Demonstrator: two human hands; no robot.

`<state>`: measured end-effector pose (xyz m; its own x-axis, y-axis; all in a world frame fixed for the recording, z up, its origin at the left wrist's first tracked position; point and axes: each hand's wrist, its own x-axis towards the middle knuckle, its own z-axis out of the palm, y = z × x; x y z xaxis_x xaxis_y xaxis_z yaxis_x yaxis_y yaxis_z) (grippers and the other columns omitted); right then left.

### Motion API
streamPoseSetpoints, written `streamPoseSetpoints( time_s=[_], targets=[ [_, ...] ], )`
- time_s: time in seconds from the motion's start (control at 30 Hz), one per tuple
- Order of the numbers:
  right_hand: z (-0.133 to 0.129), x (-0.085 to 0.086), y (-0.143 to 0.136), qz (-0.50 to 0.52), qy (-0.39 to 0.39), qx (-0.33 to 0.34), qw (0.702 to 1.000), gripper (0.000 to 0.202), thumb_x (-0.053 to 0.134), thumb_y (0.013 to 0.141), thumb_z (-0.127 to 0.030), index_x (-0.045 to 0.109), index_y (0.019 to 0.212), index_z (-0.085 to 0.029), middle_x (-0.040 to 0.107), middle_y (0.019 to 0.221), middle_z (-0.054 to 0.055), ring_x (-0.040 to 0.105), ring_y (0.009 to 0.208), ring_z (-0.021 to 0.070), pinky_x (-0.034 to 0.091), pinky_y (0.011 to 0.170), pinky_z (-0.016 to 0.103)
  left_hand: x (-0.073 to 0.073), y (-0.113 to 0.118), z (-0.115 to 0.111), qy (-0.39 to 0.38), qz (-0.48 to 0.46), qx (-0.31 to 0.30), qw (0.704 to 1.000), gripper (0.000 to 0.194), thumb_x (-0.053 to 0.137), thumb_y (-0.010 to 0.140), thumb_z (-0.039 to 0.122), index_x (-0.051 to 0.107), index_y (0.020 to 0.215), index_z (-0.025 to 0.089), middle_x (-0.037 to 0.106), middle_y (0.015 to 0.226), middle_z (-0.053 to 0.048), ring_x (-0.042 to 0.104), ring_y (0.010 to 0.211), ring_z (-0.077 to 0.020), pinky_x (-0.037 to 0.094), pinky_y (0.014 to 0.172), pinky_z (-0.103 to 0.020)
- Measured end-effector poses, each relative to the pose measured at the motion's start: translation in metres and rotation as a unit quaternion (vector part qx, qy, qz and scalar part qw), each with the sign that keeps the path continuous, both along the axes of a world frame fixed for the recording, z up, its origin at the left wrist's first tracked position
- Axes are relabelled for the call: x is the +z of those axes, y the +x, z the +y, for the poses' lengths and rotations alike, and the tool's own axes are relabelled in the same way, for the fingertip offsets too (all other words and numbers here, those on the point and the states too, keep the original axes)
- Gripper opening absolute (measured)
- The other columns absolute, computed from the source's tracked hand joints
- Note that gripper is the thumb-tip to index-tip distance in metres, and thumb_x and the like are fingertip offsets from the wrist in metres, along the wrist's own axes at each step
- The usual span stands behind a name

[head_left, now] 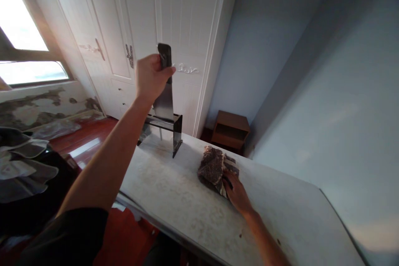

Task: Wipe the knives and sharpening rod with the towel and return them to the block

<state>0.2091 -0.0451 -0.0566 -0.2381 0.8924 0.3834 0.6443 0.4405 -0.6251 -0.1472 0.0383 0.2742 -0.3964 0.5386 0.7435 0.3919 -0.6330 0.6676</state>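
Note:
My left hand (153, 75) is raised and closed round the black handle of a knife (164, 102). The broad blade points down, its lower end at the top of a dark knife rack (177, 133); whether it sits in a slot is hard to tell. The rack stands upright near the far edge of a white table (181, 191). To the right, my right hand (235, 191) rests with curled fingers on a bunched brown cloth (213, 168) lying on the tabletop, gripping its near right side.
Beyond the table stand a white wardrobe (190, 20) and a small brown cabinet (232, 126). A grey-blue wall (327, 133) runs along the right. Dark and sheer fabric (25, 174) lies at the far left, below a window (34, 70).

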Motion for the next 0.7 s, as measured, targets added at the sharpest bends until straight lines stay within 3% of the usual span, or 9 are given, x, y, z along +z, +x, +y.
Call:
streamPoseSetpoints(
  time_s=[0.07,0.17,0.27,0.37,0.43,0.53,0.7],
  targets=[
    [-0.001,0.004,-0.001,-0.007,-0.005,-0.002,1.0,0.034,0.047,0.094,-0.037,0.065,0.119,-0.023,0.065,0.127,0.009,0.056,0.124,0.0285,0.041,0.109,0.052,0.011,0.005,-0.011,0.001,0.048,0.057,0.997,0.021,0.074,0.07,0.021,0.067,0.083,0.007,0.065,0.071,0.005,0.06,0.066,-0.0058,0.051,0.07,-0.023],
    [-0.003,0.011,-0.003,-0.014,-0.02,-0.004,1.0,0.034,0.046,0.095,-0.038,0.064,0.119,-0.022,0.065,0.126,0.011,0.056,0.123,0.0285,0.041,0.109,0.051,0.021,0.017,-0.034,0.099,0.039,0.07,0.992,0.017,0.073,0.074,0.025,0.069,0.083,0.011,0.072,0.082,0.0,0.069,0.079,-0.0143,0.052,0.069,-0.029],
    [-0.005,0.02,-0.005,-0.005,-0.036,-0.01,0.999,0.035,0.044,0.096,-0.042,0.065,0.116,-0.022,0.067,0.122,0.01,0.058,0.119,0.0275,0.043,0.106,0.048,0.025,0.034,-0.058,0.124,0.034,0.034,0.991,0.018,0.077,0.075,0.033,0.068,0.089,0.023,0.075,0.093,0.004,0.071,0.09,-0.0178,0.056,0.075,-0.034],
    [-0.007,0.025,-0.005,0.007,-0.049,-0.015,0.999,0.037,0.041,0.097,-0.045,0.065,0.114,-0.023,0.068,0.118,0.009,0.061,0.114,0.0266,0.045,0.102,0.045,0.02,0.054,-0.075,0.183,0.008,-0.004,0.983,0.033,0.077,0.075,0.047,0.064,0.095,0.024,0.073,0.097,0.005,0.07,0.097,-0.0186,0.057,0.085,-0.039],
    [-0.008,0.026,-0.004,0.009,-0.058,-0.019,0.998,0.038,0.041,0.097,-0.046,0.065,0.114,-0.022,0.069,0.117,0.009,0.061,0.113,0.027,0.046,0.101,0.045,0.011,0.067,-0.081,0.212,-0.007,-0.046,0.976,0.042,0.078,0.073,0.051,0.062,0.098,0.023,0.072,0.098,0.005,0.069,0.1,-0.0177,0.055,0.094,-0.04],
    [-0.009,0.028,-0.001,0.006,-0.066,-0.017,0.998,0.038,0.041,0.097,-0.046,0.066,0.114,-0.022,0.069,0.117,0.009,0.061,0.114,0.0273,0.046,0.101,0.044,-0.01,0.087,-0.084,0.236,-0.045,-0.141,0.961,0.038,0.078,0.075,0.045,0.061,0.102,0.024,0.072,0.102,0.004,0.068,0.104,-0.0171,0.053,0.101,-0.04],
    [-0.018,0.033,0.008,0.003,-0.083,-0.011,0.996,0.034,0.045,0.096,-0.042,0.067,0.112,-0.021,0.07,0.116,0.009,0.062,0.112,0.0267,0.046,0.099,0.042,-0.064,0.122,-0.084,0.215,-0.11,-0.251,0.937,0.036,0.079,0.077,0.03,0.061,0.107,0.023,0.07,0.113,-0.002,0.065,0.112,-0.0204,0.048,0.106,-0.041]
  ],
)
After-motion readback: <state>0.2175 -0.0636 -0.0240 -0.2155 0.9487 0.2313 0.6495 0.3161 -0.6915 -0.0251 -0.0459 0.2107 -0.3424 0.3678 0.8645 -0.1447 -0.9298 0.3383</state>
